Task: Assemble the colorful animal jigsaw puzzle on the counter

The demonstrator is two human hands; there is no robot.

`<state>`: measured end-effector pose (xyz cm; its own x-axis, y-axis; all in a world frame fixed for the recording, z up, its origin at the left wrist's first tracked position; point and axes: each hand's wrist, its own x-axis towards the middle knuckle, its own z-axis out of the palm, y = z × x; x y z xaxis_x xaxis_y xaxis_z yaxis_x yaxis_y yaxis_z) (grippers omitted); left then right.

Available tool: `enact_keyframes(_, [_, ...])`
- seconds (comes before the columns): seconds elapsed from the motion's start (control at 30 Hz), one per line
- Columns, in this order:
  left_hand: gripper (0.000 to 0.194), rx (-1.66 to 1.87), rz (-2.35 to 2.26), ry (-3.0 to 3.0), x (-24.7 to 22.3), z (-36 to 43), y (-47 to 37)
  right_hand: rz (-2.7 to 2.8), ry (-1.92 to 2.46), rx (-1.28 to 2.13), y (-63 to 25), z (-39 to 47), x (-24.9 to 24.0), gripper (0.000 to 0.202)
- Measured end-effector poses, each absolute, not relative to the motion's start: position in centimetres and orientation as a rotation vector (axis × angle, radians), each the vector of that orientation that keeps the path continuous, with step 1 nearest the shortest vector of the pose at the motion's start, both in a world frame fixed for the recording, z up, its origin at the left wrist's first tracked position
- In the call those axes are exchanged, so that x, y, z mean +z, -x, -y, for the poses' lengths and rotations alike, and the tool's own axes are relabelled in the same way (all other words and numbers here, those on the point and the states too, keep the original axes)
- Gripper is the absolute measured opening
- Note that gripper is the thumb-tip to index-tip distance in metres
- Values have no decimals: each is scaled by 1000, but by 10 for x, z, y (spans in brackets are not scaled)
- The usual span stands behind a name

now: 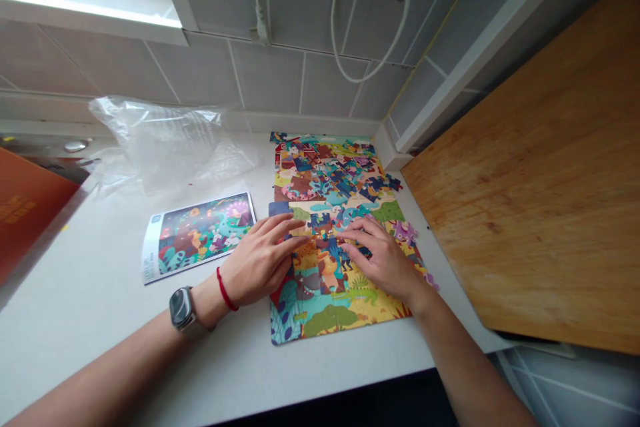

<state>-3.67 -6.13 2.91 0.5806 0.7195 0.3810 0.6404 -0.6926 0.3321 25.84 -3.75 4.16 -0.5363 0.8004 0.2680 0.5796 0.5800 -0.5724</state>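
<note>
A colourful jigsaw puzzle (330,317) lies on the white counter, with animals and trees on its joined part. My left hand (265,253) rests over its left edge, fingers stretched out toward the middle and holding nothing that I can see. From the right, my right hand (377,255) reaches over the puzzle with its fingers apart, the tips close to a dark blue piece (320,221). What lies under both palms is hidden. Behind, loose puzzle pieces (343,177) are heaped on a second picture board (281,195). A purple piece (405,232) sits at the right edge.
Left of the puzzle lies a printed picture sheet (200,233). A crumpled clear plastic bag (165,147) is behind it. An orange box (30,207) stands at the far left, and a wooden board (540,167) leans on the right. White cables (345,70) hang from the tiled wall.
</note>
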Motion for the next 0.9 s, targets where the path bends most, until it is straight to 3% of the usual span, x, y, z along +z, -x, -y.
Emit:
enact_keyframes(0.3, [31,707,-1155,-2610,15,62,34,2122,1164,531,-273,33,57,19])
enact_keyframes(0.73, [45,655,-1177,-2580,-1,68,30,1731,1398,435,-300,11,50,24])
enact_keyframes(0.9, [45,625,-1168,-2645,-3,66,31,1881,1645,330,-323,-20,32,32])
